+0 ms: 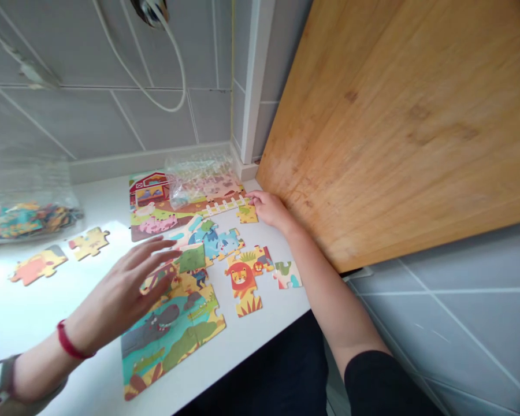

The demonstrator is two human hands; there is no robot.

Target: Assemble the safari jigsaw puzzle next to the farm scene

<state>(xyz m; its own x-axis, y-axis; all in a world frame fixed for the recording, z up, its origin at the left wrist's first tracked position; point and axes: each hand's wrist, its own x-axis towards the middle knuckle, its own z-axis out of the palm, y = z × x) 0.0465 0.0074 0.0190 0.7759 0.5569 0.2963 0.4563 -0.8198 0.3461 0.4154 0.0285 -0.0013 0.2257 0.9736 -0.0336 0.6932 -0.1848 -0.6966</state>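
My left hand (pixel 132 283) hovers with fingers stretched and apart over a partly joined jigsaw puzzle (pixel 173 335) showing a hippo and crocodiles. Nothing shows in its grip. Beyond its fingertips lie a green puzzle piece (pixel 191 259) and joined blue elephant pieces (pixel 216 241). At the right, my right hand (pixel 268 208) has its fingers closed at the edge of a yellow puzzle piece (pixel 248 214), beside the farm picture's white fence. Nearer to me are joined lion pieces (pixel 242 277) and a separate green-and-white piece (pixel 288 274).
A farm picture board (pixel 156 218) lies at the back, partly under a clear plastic bag (pixel 199 173). Another bag of puzzle pieces (pixel 30 219) sits left, with two loose pieces (pixel 89 242) near it. A wooden panel (pixel 372 127) stands close on the right. White cables hang behind.
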